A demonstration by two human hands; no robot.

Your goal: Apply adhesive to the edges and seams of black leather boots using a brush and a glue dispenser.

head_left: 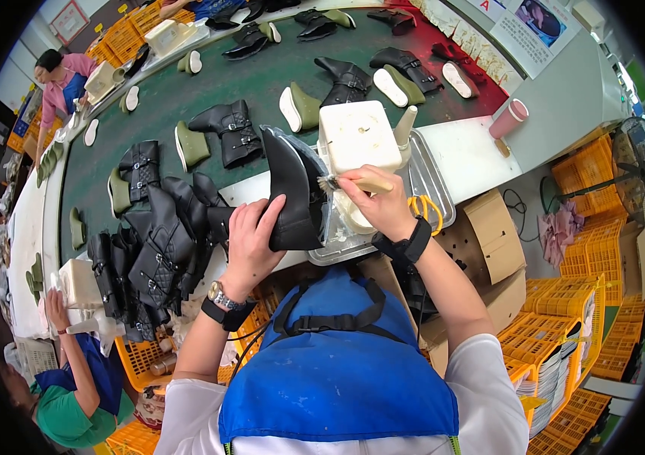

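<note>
Near the front edge of the bench, the left hand (250, 239) clasps a black leather ankle boot (290, 199) upright over the dented metal tray (430, 186). The right hand (378, 199) pinches 1 small wooden-handled brush (349, 183) against its sole edge. Glue could smear onto the leather if the brush slips (the bristles sit right at the rim), I judge.

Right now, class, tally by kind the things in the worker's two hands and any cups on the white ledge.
Black boot, in left hand: 1
Brush, in right hand: 1
Pink cup: 1
Total: 3
</note>
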